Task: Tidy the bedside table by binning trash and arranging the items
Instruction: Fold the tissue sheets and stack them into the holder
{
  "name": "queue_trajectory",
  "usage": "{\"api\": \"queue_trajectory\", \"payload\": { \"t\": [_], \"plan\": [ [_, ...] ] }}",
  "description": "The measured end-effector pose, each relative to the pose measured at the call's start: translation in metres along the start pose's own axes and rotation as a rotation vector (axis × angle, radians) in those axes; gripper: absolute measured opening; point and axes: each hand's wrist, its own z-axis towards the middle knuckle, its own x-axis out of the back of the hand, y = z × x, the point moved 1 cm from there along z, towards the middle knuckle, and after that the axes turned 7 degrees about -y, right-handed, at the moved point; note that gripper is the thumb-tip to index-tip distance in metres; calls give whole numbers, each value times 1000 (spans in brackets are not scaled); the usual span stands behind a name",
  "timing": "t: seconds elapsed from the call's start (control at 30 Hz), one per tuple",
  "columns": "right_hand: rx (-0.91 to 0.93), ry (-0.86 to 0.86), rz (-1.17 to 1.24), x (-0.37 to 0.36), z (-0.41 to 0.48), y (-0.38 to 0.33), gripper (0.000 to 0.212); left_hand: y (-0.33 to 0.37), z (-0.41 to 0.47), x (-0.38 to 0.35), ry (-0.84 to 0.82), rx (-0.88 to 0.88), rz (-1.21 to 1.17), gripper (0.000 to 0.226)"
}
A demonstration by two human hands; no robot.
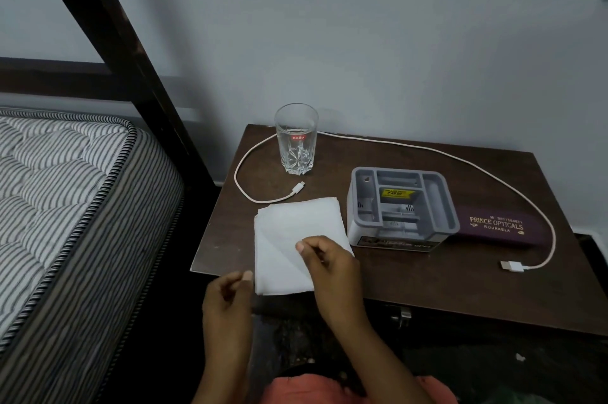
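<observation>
Right hand [325,259]: reaches in from the near side and rests on the folded white cloth [289,239], which lies near left on the dark brown wooden tabletop [427,272]. Fingers curled; cannot tell whether they pinch the cloth. Left hand [230,291]: off the tabletop's near left edge, fingers loosely curled, nothing seen held, thumb just beside the cloth. Forearms cut off at the frame bottom.

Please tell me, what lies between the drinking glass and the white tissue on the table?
In the head view, the white cable curves through there and its small plug lies between the glass and the white tissue, on the bare table.
</observation>
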Motion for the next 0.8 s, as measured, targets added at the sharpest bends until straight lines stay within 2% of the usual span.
{"api": "queue_trajectory", "payload": {
  "t": [0.03,0.1,0.17,0.2,0.27,0.3,0.37,0.5,0.6,0.63,0.73,0.8],
  "plan": [
    [46,26,-25,3,0,-2,11,10,0,-1,-21,-5,-17,14],
    [177,35,-152,8,0,-8,11,33,6,-11,-230,137,-155,36],
    [308,-31,-328,9,-3,-12,14,50,20,-23,-410,305,-221,54],
    [347,-76,-396,8,-4,-14,17,56,28,-30,-451,326,-184,56],
    [363,-140,-457,6,-10,-16,21,64,40,-41,-445,269,-63,38],
    [355,-145,-463,6,-12,-16,23,67,46,-45,-433,208,6,26],
    [292,-108,-406,13,-17,-20,24,73,52,-51,-439,91,150,16],
    [138,125,-191,50,-29,-37,13,102,37,-47,-538,-44,179,19],
    [-100,162,149,78,-38,-53,8,131,5,-31,-652,-71,90,22],
    [-190,115,329,84,-40,-57,10,139,-8,-24,-686,-70,47,28],
    [-452,-168,857,89,-47,-69,54,155,-51,-5,-810,-43,-90,33],
    [-515,-382,1030,88,-56,-81,70,157,-73,6,-840,-21,-151,31]
  ]
}}
